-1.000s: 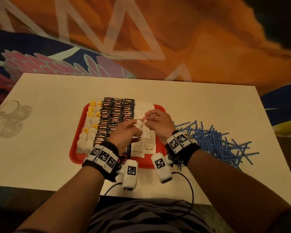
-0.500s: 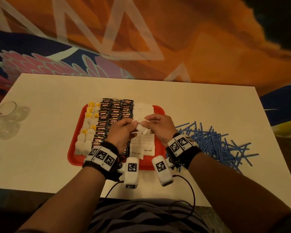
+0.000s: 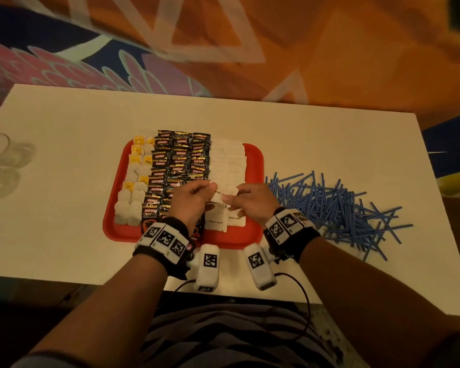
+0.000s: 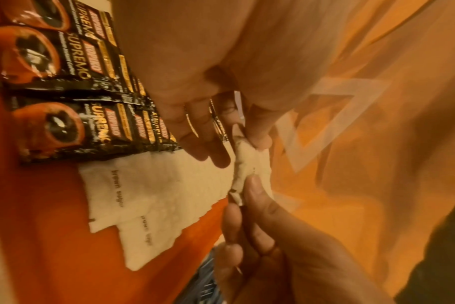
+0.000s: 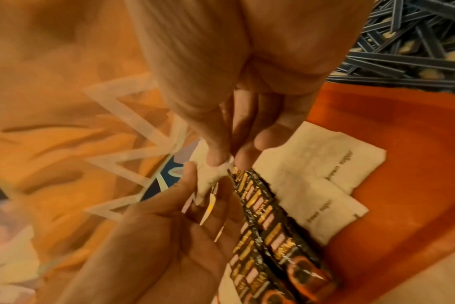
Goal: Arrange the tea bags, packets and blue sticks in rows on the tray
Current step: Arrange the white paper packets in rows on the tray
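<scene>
Sugar packet point(image 3: 217, 199), pinched between your left hand point(image 3: 190, 201) and right hand point(image 3: 252, 203), now sits nearer you than a second ago, above the tray point(image 3: 255, 166).

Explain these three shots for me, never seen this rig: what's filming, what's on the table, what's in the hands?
No robot here: a person works bare-handed, wearing a head camera plus one on each wrist. The wide picture is the head view, looking down; the two close-ups look along each hand at its fingers.

On the white table sits a red tray holding rows of tea bags, black coffee packets and white sugar packets. Loose blue sticks lie piled on the table beside the tray, not yet arranged.

The left hand and right hand together pinch one white sugar packet just above the tray.
</scene>
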Available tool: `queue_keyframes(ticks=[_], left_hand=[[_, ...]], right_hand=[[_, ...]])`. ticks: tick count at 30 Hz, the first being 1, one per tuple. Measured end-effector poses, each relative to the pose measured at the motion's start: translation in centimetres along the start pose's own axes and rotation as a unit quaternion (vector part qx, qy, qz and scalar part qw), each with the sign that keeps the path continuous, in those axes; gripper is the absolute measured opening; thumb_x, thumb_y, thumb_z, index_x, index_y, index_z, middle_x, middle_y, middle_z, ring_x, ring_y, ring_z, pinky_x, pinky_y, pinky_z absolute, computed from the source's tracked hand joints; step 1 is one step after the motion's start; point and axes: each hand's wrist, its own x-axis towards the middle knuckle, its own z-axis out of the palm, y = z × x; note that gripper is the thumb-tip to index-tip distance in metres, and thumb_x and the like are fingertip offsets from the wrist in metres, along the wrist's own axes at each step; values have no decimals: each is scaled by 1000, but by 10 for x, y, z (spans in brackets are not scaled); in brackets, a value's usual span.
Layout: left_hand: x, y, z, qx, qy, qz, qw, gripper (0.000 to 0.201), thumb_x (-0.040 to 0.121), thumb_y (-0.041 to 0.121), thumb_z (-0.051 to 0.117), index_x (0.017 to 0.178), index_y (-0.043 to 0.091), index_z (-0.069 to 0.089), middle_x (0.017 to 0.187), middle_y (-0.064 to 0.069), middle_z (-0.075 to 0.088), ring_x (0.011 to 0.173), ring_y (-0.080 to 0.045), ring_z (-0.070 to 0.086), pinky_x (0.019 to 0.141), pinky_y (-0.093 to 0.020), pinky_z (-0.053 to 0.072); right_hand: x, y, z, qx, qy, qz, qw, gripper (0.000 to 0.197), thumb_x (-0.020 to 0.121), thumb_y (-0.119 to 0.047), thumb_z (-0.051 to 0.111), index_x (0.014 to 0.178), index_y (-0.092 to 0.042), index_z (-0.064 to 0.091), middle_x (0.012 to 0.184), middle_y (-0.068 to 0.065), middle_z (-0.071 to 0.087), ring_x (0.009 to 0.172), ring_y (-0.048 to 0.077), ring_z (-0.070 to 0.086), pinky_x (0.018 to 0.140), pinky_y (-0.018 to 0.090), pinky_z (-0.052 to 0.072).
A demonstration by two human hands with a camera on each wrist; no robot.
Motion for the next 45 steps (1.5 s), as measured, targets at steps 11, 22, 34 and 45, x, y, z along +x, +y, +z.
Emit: queue_keyframes(ticks=[11,22,34,45], left_hand=[[-5,-39,-24,427,-43,87,899,15,96,15,59,95,20,73,103,2,70,92,-14,61,82,-21,44],[-14,-53,-13,666,-211,129,703,43,95,31,61,138,27,54,143,-4,37,122,-28,51,93,-45,53],[-6,-51,-15,706,-235,125,656,39,100,28,50,138,27,53,147,-3,36,127,-30,43,96,-48,50],[9,-48,-10,706,-208,151,660,34,97,29,56,131,31,57,140,-5,42,117,-30,55,87,-47,55]], right_hand=[[6,56,-3,-220,-3,101,970,30,85,-21,74,105,0,68,94,15,73,89,24,70,85,35,55],[8,63,13,-377,67,98,919,41,87,-34,68,117,-14,49,112,10,56,94,30,61,77,37,54],[7,74,19,-450,-24,-102,887,21,94,-14,59,112,-23,58,112,-2,47,107,19,48,84,28,41],[12,73,13,-443,-2,-91,892,39,92,-17,64,128,-28,54,122,-1,43,116,19,46,97,37,47]])
